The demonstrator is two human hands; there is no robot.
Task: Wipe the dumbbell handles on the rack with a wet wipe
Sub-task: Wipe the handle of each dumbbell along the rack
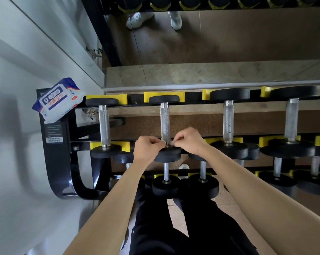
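Observation:
A black rack (58,162) with yellow cradles holds several black dumbbells with knurled metal handles. The second handle (164,122) from the left on the top row is in front of me. My left hand (148,150) and my right hand (188,139) meet at its near end, both pinching a small wet wipe (169,143) wrapped around the handle just above the near weight head (167,153). The wipe is mostly hidden by my fingers. A blue and white wet wipe pack (58,100) lies on the rack's top left corner.
Other handles sit to the left (104,124) and right (228,120) on the top row. A lower row of dumbbells (166,184) is below my hands. A white wall is on the left. A mirror behind the rack reflects white shoes (139,19).

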